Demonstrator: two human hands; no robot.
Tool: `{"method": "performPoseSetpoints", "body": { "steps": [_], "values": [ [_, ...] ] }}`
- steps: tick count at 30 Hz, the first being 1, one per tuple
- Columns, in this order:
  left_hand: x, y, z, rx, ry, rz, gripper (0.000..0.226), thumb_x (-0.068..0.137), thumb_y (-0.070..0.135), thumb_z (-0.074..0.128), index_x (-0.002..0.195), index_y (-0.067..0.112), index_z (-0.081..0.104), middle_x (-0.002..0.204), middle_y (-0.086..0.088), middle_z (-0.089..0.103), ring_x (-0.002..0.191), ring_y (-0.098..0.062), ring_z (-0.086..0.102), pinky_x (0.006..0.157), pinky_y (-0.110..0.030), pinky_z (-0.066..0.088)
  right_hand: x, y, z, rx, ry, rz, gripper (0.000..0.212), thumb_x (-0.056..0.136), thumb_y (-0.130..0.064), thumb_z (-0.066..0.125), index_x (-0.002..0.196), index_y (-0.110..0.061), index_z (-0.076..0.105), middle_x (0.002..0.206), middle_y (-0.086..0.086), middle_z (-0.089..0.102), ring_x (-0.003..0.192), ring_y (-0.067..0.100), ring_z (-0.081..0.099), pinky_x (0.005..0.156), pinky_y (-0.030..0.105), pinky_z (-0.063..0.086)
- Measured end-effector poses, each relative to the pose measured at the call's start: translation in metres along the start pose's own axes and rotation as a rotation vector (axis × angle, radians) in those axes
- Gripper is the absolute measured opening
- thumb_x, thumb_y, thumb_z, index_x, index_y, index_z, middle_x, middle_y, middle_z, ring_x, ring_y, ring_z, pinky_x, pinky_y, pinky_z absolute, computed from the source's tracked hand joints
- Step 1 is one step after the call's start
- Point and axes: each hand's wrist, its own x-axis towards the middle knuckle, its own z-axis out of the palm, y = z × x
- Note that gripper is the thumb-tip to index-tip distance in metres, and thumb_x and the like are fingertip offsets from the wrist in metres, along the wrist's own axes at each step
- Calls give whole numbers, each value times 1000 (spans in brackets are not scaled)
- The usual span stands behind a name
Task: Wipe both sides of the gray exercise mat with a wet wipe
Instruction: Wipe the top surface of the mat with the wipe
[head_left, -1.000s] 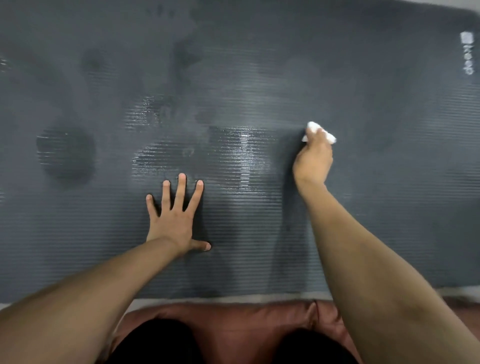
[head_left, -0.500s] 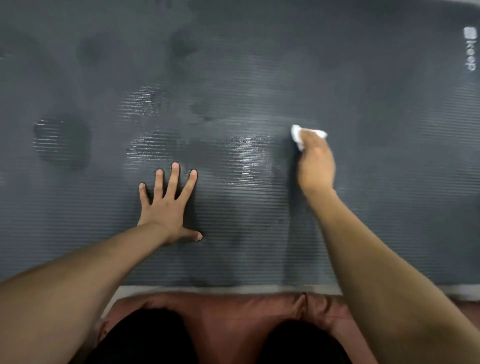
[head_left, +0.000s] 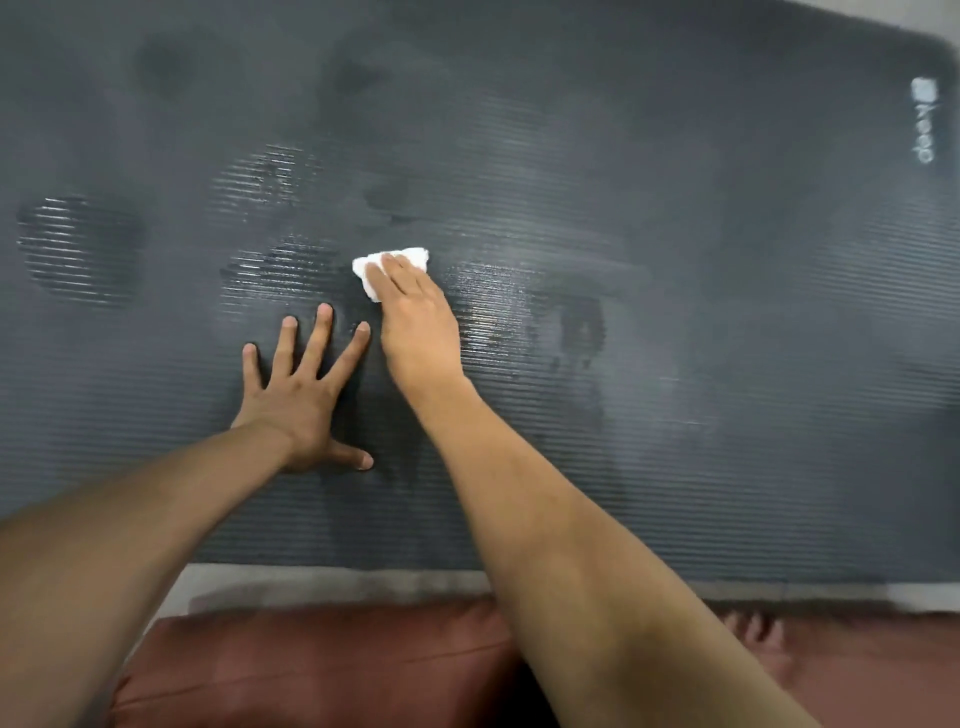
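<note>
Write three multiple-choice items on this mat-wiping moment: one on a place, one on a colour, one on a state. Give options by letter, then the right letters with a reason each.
1. Where does the white printed logo sit on the gray exercise mat?
A. near its far right corner
B. at its middle
C. along its near left edge

2. What colour is the wet wipe?
A. blue
B. white
C. yellow

3. How does the left hand lie?
A. curled in a fist
B. pinching the mat's edge
C. flat on the mat, fingers spread

Answers:
1 A, the logo shows up by the rounded far right corner.
2 B, the wad under the fingers of the right hand is plainly white.
3 C, palm down with straight, splayed fingers, holding nothing.
</note>
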Motion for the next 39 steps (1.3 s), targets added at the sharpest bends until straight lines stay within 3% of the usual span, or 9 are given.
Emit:
{"method": "performPoseSetpoints", "body": {
  "steps": [6, 11, 18, 21, 24, 28, 31, 35, 39],
  "values": [
    [-6, -1, -5, -29, 3, 33, 154, 54, 85, 76, 142, 46, -45, 152, 1, -53, 149, -38, -32, 120, -69, -1, -75, 139, -83, 30, 241, 561, 40, 99, -16, 39, 132, -21, 59, 137, -3, 57, 130, 15, 48, 111, 33, 36],
    [-6, -2, -7, -46, -14, 41, 155, 54, 83, 78, 144, 45, -43, 152, 1, -53, 149, -38, -34, 119, -71, -2, -78, 128, -100, 139, 378, 829, 34, 99, -15, 39, 118, -23, 66, 119, -12, 62, 111, 11, 57, 87, 13, 32],
    [-6, -3, -4, -27, -3, 42, 153, 55, 84, 76, 146, 46, -40, 153, 3, -52, 150, -36, -32, 119, -70, -4, -34, -18, 5, 142, 121, 287, 44, 89, -2, 43, 126, -16, 62, 131, 4, 58, 121, 23, 52, 99, 37, 45],
    [-3, -4, -1, -23, 10, 51, 152, 55, 84, 76, 145, 47, -40, 153, 4, -52, 150, -35, -33, 119, -70, -6, -34, -8, 11, 117, 15, 212, 47, 92, -8, 40, 133, -21, 58, 140, 3, 54, 134, 20, 44, 110, 37, 38],
    [-2, -4, 1, -34, 26, 60, 153, 52, 85, 76, 144, 49, -40, 154, 3, -50, 150, -36, -32, 119, -71, -5, -63, 48, -26, 84, 83, 281, 44, 95, -19, 35, 132, -21, 59, 138, 1, 56, 130, 18, 48, 110, 34, 36],
    [1, -6, 3, -40, 33, 70, 153, 52, 86, 76, 142, 50, -43, 152, 3, -53, 149, -37, -34, 118, -72, -6, -120, 134, -93, 133, 361, 741, 37, 99, -16, 40, 129, -18, 63, 135, -2, 59, 127, 14, 50, 112, 31, 35],
    [3, -6, 6, -40, 45, 63, 153, 52, 85, 77, 141, 50, -43, 152, 3, -53, 148, -37, -35, 118, -71, -7, -131, 135, -107, 65, 423, 849, 41, 98, -8, 38, 130, -20, 61, 140, -3, 55, 130, 20, 48, 107, 28, 33],
    [2, -4, 6, -36, 55, 48, 154, 52, 85, 77, 143, 49, -42, 153, 2, -51, 150, -37, -33, 119, -70, -5, -103, 78, -56, 152, 475, 748, 37, 93, -12, 48, 126, -7, 63, 128, 5, 62, 119, 19, 56, 106, 30, 38],
    [-6, -6, 11, -39, 130, 50, 150, 55, 83, 77, 152, 45, -30, 162, 2, -39, 154, -34, -24, 122, -65, -2, -85, -14, -2, 158, 224, 386, 42, 91, 3, 47, 131, -7, 60, 139, 11, 55, 134, 25, 44, 115, 30, 28]
  ]
}}
